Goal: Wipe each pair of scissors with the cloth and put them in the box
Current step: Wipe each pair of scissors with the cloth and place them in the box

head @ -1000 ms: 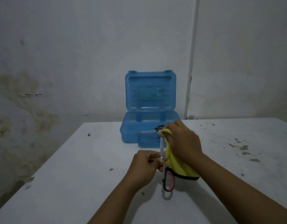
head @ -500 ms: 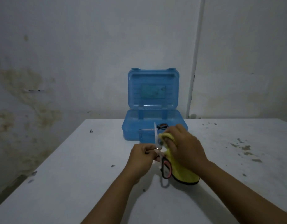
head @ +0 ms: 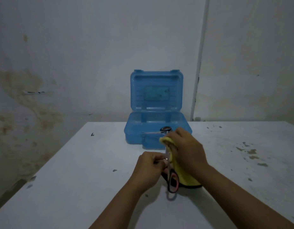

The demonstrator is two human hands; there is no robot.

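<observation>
Left hand (head: 148,168) pinching the scissors (head: 169,175) mid-frame, right hand (head: 186,151) gripping the yellow cloth (head: 179,172) round the blade, open blue box (head: 157,128) just behind on the white surface (head: 76,187), another pair (head: 161,130) inside

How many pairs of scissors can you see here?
2. One pair of scissors is held between the left hand and the cloth; another pair lies inside the open blue box. Others may be hidden there.
</observation>
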